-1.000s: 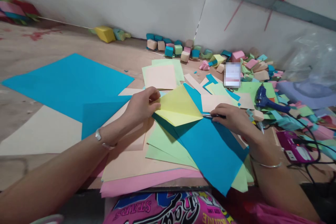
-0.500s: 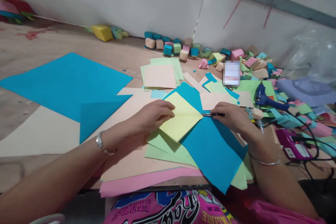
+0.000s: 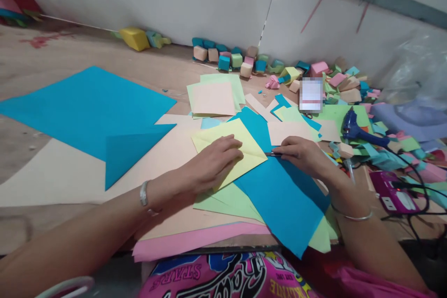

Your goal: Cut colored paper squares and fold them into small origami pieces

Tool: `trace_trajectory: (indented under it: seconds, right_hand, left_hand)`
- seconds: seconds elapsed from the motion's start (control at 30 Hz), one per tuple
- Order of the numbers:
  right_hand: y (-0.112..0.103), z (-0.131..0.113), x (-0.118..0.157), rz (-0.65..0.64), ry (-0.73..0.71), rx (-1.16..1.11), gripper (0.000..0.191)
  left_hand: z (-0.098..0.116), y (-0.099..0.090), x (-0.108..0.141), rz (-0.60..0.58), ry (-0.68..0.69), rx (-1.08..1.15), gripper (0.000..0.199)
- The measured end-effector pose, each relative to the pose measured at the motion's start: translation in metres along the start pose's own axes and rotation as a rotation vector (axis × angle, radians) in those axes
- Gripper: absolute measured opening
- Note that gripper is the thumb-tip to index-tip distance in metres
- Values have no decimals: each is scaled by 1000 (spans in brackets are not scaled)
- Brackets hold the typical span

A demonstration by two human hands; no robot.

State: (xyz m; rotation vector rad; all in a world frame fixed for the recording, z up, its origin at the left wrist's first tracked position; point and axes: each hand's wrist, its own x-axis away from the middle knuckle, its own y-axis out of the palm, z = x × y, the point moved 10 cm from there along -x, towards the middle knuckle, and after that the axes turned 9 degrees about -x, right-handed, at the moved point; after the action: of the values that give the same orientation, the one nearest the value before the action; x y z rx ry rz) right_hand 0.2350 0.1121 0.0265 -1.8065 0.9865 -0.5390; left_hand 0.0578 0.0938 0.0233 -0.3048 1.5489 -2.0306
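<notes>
A square of yellow paper (image 3: 249, 146) with crease lines lies over blue card (image 3: 279, 195) and pale green sheets (image 3: 226, 202). My left hand (image 3: 218, 160) rests flat on the yellow paper, fingers stretched out. Between the fingers of my right hand (image 3: 305, 153) is a thin dark tool (image 3: 273, 154) with a metallic look; its exact kind is hard to make out. The tool's tip meets the right corner of the yellow paper. Most of its length is hidden by my fingers.
Large blue sheets (image 3: 94, 107) spread at the left. A stack of small paper squares (image 3: 213, 98) sits ahead. To the right are a blue glue gun (image 3: 363, 130), a magenta power socket box (image 3: 393, 193) with cables, and heaped paper pieces (image 3: 384, 158). Small paper boxes (image 3: 223, 63) line the wall.
My left hand has moved right, from the paper's left part to flat across its middle. The yellow paper has turned and now lies spread out wider. The right hand keeps the tool.
</notes>
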Motion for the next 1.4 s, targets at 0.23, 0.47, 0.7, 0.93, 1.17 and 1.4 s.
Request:
trace_trajectory:
  seconds: [0.23,0.47,0.7,0.93,1.17,1.4]
  right_hand:
    - [1,-6,2,-42,-47,16,26]
    - [1,-9,4,-55,-55,-11,26]
    - [1,-14,4,-54,-96,-49,27]
    - [5,-18,6,-102,-130,-87,30]
    - [7,-28,4,-87,-141,-79,32]
    - [11,-55,1,-33,-214,-104,27]
  left_hand:
    - [-9,26,-2,-80,-149,-198,48]
    - [-7,26,-2,-166,-183,-252,54]
    - [-6,25,-1,-122,-147,-150,44]
    - [-5,23,-1,-129,-156,-143,44]
    - [-5,25,-2,-137,-160,-170,45]
    - [-3,26,-2,-125,-171,-177,44]
